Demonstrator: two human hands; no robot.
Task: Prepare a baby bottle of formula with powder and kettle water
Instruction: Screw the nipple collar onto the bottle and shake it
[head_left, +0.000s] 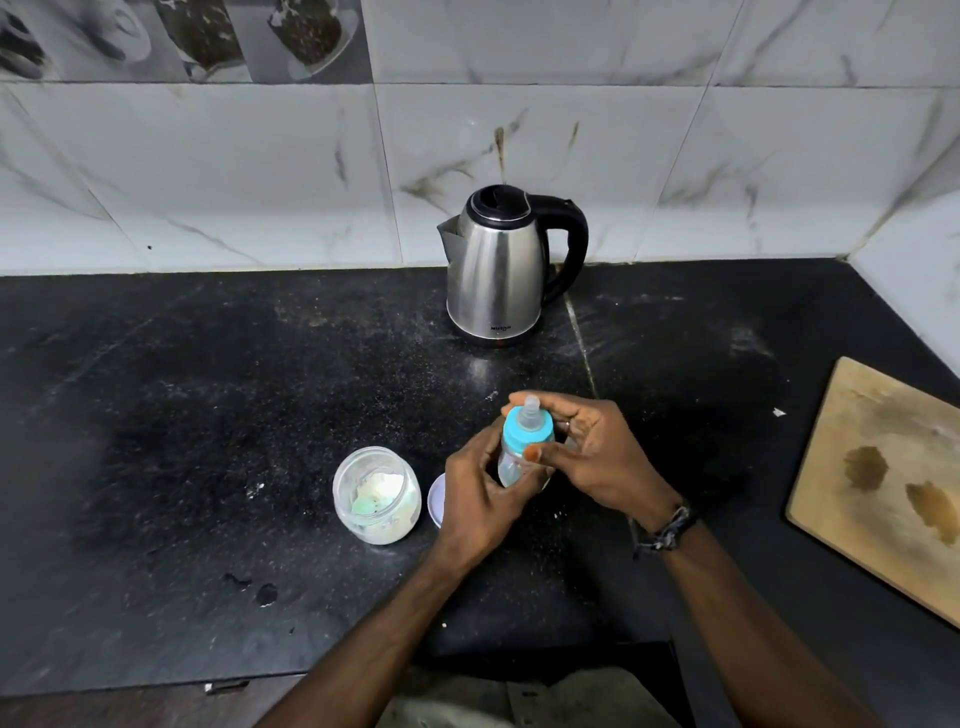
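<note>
Soft, even indoor light falls from above. The steel kettle carries pale vertical glare streaks, and a dull sheen lies on the black counter just in front of it. Tile lines around the kettle bow from wide-angle distortion; frame edges are slightly soft.

On the black stone desk, the steel electric kettle stands at the back by the wall. Before the kettle, both hands hold a clear baby bottle with a blue collar. Left of the bottle sits an open clear plastic jar of powder, with a round pale lid between them. Far right of the kettle lies a wooden cutting board.
</note>
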